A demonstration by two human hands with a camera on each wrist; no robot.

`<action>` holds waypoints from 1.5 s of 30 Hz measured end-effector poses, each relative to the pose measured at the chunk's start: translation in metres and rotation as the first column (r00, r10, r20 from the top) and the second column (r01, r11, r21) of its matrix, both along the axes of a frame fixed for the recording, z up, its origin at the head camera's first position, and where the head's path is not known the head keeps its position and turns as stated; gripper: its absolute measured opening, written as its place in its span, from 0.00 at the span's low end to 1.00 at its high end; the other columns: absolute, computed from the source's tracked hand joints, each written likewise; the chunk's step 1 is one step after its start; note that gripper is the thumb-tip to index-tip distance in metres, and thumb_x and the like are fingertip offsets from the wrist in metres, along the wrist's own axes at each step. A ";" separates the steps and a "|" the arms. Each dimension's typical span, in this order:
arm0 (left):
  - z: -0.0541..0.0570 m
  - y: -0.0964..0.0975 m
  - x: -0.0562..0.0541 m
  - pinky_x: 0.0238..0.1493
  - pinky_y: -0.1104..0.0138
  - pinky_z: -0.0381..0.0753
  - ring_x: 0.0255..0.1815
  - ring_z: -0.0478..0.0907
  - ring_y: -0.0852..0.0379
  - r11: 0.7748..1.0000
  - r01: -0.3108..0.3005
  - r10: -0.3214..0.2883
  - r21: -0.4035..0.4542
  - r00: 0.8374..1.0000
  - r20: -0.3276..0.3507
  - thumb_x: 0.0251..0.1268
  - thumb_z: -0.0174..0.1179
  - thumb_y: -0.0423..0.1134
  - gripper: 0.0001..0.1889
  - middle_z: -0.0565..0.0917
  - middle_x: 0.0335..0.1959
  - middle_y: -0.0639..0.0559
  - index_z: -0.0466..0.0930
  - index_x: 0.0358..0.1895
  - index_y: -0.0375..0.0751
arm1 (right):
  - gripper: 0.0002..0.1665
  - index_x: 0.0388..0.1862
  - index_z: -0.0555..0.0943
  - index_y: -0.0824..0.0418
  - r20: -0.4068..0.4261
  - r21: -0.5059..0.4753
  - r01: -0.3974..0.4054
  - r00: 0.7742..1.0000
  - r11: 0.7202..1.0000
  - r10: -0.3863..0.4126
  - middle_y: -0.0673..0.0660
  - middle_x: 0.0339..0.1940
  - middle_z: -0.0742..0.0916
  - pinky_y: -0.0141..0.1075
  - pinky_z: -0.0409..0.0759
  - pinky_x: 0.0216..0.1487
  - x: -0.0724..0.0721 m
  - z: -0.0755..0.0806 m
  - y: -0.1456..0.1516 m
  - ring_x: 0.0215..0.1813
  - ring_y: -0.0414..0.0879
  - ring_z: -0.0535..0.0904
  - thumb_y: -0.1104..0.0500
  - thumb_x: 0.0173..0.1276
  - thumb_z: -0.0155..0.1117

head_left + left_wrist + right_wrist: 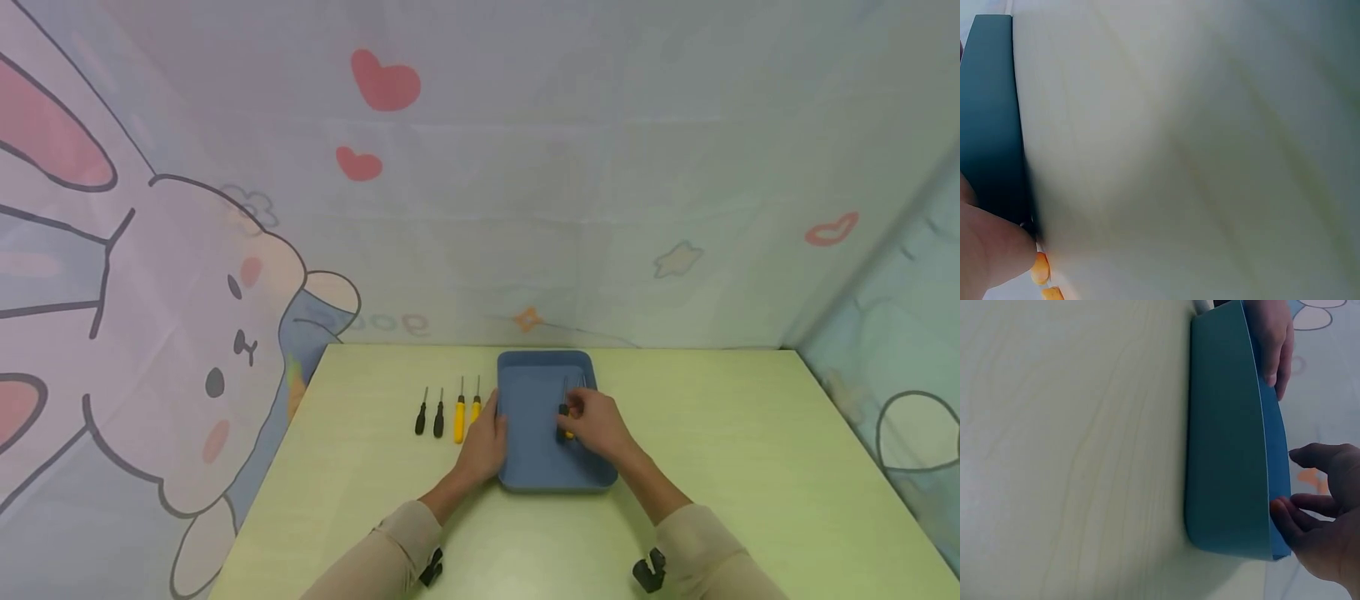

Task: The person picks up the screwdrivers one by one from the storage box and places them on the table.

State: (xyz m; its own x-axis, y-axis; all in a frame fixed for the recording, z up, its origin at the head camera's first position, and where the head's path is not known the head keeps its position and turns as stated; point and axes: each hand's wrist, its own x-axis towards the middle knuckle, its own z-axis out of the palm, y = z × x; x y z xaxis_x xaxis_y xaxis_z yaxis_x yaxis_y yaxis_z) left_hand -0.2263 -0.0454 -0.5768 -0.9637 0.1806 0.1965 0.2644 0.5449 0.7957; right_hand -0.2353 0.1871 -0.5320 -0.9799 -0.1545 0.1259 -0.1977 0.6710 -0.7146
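Observation:
A blue-grey rectangular tray (536, 462) lies on the table. My left hand (483, 442) grips its left side wall, fingers along the outside. My right hand (600, 421) is over the right part of the tray, thumb and fingertips spread apart in the right wrist view. Beneath those fingertips, inside the tray, is a black-handled screwdriver (562, 422) with its shaft towards the back. Beside it a yellow-handled screwdriver (570, 434) shows, mostly hidden by the right hand. From the right wrist view, the tray's tall outer wall (1225, 437) hides the tray's contents.
Left of the tray, two black screwdrivers (438, 421) and two yellow screwdrivers (460, 421) lie in a row, one partly behind the left hand. The pale yellow-green table (750, 450) meets a cartoon-printed cloth (600, 208) at its back edge.

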 end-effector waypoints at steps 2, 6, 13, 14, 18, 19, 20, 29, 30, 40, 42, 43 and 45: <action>0.000 0.000 0.001 0.77 0.46 0.67 0.79 0.66 0.37 1.000 -0.001 0.001 0.000 1.000 -0.002 0.87 0.43 0.34 0.28 0.65 0.80 0.31 0.54 0.83 0.27 | 0.23 0.56 0.83 0.76 -0.009 0.030 0.008 1.000 1.000 -0.008 0.60 0.38 0.87 0.52 0.84 0.51 -0.002 0.001 -0.003 0.42 0.52 0.82 0.61 0.67 0.74; -0.001 -0.001 0.001 0.76 0.45 0.68 0.78 0.67 0.36 1.000 -0.001 0.001 0.003 1.000 -0.017 0.87 0.43 0.32 0.28 0.66 0.79 0.29 0.55 0.82 0.26 | 0.21 0.53 0.84 0.76 -0.008 0.072 0.021 1.000 0.997 -0.021 0.60 0.37 0.88 0.53 0.85 0.51 -0.005 0.004 -0.007 0.40 0.52 0.83 0.62 0.66 0.74; 0.000 0.000 0.002 0.76 0.45 0.69 0.78 0.68 0.36 1.000 0.004 -0.004 0.003 1.000 -0.030 0.87 0.43 0.32 0.27 0.67 0.78 0.29 0.55 0.82 0.25 | 0.11 0.36 0.84 0.71 -0.032 0.122 0.036 0.999 0.992 -0.033 0.58 0.28 0.85 0.43 0.80 0.35 -0.013 0.010 -0.012 0.29 0.47 0.77 0.63 0.64 0.74; 0.000 0.000 0.002 0.76 0.45 0.69 0.78 0.67 0.36 1.000 0.004 -0.004 0.003 1.000 -0.028 0.87 0.43 0.32 0.27 0.67 0.78 0.29 0.55 0.82 0.25 | 0.10 0.33 0.83 0.70 -0.040 0.130 0.036 0.999 0.991 -0.031 0.56 0.26 0.84 0.41 0.78 0.32 -0.014 0.009 -0.012 0.27 0.45 0.75 0.63 0.63 0.74; -0.001 0.000 0.002 0.76 0.45 0.68 0.78 0.67 0.36 1.000 0.000 0.000 0.004 1.000 -0.019 0.87 0.43 0.32 0.28 0.67 0.78 0.29 0.55 0.82 0.25 | 0.11 0.29 0.79 0.68 -0.068 0.164 0.038 0.997 0.986 -0.027 0.55 0.23 0.81 0.40 0.73 0.29 -0.014 0.008 -0.015 0.25 0.45 0.73 0.64 0.60 0.74; 0.000 0.000 0.003 0.77 0.45 0.68 0.78 0.67 0.36 1.000 0.000 0.000 0.005 1.000 -0.016 0.87 0.43 0.32 0.28 0.66 0.79 0.29 0.55 0.82 0.25 | 0.11 0.28 0.78 0.67 -0.076 0.170 0.042 0.997 0.985 -0.030 0.54 0.23 0.80 0.39 0.73 0.29 -0.013 0.008 -0.016 0.26 0.46 0.73 0.65 0.59 0.74; 0.000 0.000 0.003 0.77 0.45 0.68 0.78 0.67 0.36 1.000 0.000 0.000 0.007 1.000 -0.013 0.87 0.43 0.32 0.28 0.66 0.79 0.29 0.55 0.82 0.25 | 0.12 0.27 0.76 0.65 -0.076 0.177 0.045 0.997 0.983 -0.032 0.54 0.22 0.79 0.39 0.71 0.28 -0.013 0.008 -0.017 0.25 0.46 0.72 0.65 0.58 0.73; 0.003 0.000 0.003 0.77 0.45 0.67 0.79 0.66 0.36 1.000 0.005 -0.005 -0.008 1.000 -0.010 0.87 0.43 0.32 0.28 0.66 0.79 0.29 0.55 0.82 0.25 | 0.10 0.32 0.79 0.70 -0.078 0.228 0.066 0.996 0.971 -0.049 0.57 0.25 0.79 0.45 0.76 0.31 -0.009 0.010 -0.025 0.29 0.50 0.72 0.68 0.59 0.73; 0.003 0.000 0.003 0.77 0.45 0.67 0.79 0.66 0.36 1.000 0.006 -0.006 -0.010 1.000 -0.009 0.87 0.43 0.32 0.28 0.65 0.79 0.29 0.55 0.82 0.25 | 0.09 0.33 0.80 0.71 -0.082 0.228 0.068 0.995 0.971 -0.050 0.58 0.26 0.81 0.47 0.79 0.32 -0.009 0.011 -0.026 0.30 0.50 0.74 0.69 0.58 0.73; 0.003 -0.001 0.002 0.77 0.46 0.67 0.79 0.66 0.37 1.000 0.003 -0.003 -0.028 1.000 0.000 0.86 0.44 0.33 0.28 0.66 0.79 0.30 0.54 0.83 0.27 | 0.08 0.29 0.77 0.67 -0.105 0.269 0.084 0.993 0.959 -0.057 0.58 0.25 0.81 0.47 0.79 0.29 -0.009 0.011 -0.033 0.28 0.49 0.72 0.71 0.55 0.69; 0.002 -0.001 0.002 0.77 0.46 0.67 0.79 0.66 0.37 0.999 0.000 0.000 -0.037 1.000 0.005 0.87 0.43 0.33 0.28 0.65 0.80 0.31 0.54 0.83 0.27 | 0.09 0.27 0.75 0.65 -0.109 0.270 0.088 0.992 0.959 -0.061 0.57 0.24 0.79 0.46 0.77 0.27 -0.010 0.010 -0.034 0.28 0.49 0.71 0.71 0.54 0.68; 0.002 -0.001 0.002 0.78 0.46 0.67 0.79 0.66 0.37 0.999 0.000 0.001 -0.040 1.000 0.009 0.87 0.43 0.33 0.29 0.65 0.80 0.31 0.54 0.83 0.27 | 0.10 0.26 0.73 0.64 -0.105 0.267 0.090 0.992 0.959 -0.063 0.56 0.24 0.77 0.45 0.75 0.26 -0.010 0.010 -0.034 0.27 0.49 0.69 0.71 0.55 0.68; 0.003 -0.001 0.002 0.77 0.45 0.67 0.79 0.66 0.37 0.999 -0.005 0.005 -0.042 1.000 0.009 0.86 0.43 0.33 0.29 0.65 0.80 0.31 0.54 0.83 0.27 | 0.12 0.26 0.72 0.63 -0.104 0.266 0.088 0.993 0.960 -0.062 0.55 0.23 0.75 0.44 0.73 0.25 -0.011 0.008 -0.035 0.26 0.49 0.68 0.72 0.55 0.66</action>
